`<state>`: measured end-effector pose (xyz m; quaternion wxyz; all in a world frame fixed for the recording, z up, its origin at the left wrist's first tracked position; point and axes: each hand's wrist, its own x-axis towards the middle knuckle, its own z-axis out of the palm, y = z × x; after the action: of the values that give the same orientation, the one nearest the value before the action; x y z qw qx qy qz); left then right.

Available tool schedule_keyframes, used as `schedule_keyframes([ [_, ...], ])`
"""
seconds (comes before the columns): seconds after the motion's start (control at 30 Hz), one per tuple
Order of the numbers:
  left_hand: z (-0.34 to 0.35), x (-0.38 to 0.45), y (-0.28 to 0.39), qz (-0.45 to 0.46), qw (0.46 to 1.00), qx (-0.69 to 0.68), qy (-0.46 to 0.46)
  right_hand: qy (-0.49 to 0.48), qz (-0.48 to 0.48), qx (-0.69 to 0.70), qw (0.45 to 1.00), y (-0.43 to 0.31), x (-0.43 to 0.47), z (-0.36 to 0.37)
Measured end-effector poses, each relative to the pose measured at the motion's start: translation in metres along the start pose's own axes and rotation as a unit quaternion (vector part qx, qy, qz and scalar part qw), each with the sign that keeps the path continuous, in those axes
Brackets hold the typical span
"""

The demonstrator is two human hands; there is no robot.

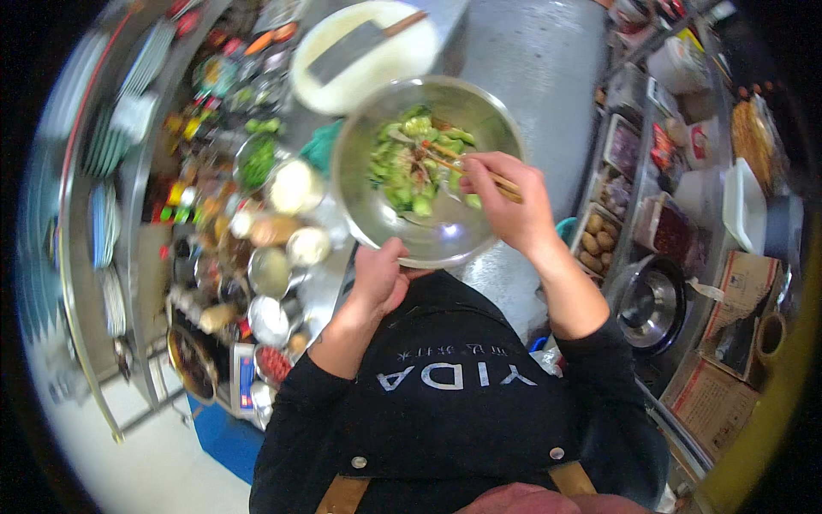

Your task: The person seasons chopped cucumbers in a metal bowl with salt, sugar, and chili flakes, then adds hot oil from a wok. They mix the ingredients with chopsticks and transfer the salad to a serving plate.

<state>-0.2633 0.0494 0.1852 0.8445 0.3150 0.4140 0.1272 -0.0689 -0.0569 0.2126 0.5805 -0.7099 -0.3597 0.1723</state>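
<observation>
My left hand [383,270] grips the near left rim of a wide stainless steel mixing bowl [443,241], thumb over the edge. In the bowl lie cut green pieces that look like cucumber [401,173], with darker seasoning and reddish bits in the middle. A pair of wooden chopsticks [504,184] is held in my right hand [510,199]. Their tips reach into the green pieces, and the hand is over the bowl's right side. Parts of the bowl's right rim are hidden behind this hand.
Beyond the bowl, a cleaver [347,53] lies on a round white cutting board [302,77]. Bowls of chopped greens [258,160] and seasonings crowd the steel counter to the left. Plates [106,151] fill the left shelf. Shelves at right hold potatoes [597,241], tubs and metal basins [650,305].
</observation>
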Motion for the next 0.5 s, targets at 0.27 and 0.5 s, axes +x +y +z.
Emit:
schedule_keyframes([
  [0.27, 0.132, 0.207, 0.035, -0.113, 0.986, 0.094, -0.084, 0.001, 0.134, -0.104, 0.986, 0.070, 0.117, -0.124],
  [0.5, 0.265, 0.344, 0.079, -0.137, 0.974, 0.125, -0.131, -0.037, 0.072, -0.213, 0.974, 0.094, 0.224, -0.198],
])
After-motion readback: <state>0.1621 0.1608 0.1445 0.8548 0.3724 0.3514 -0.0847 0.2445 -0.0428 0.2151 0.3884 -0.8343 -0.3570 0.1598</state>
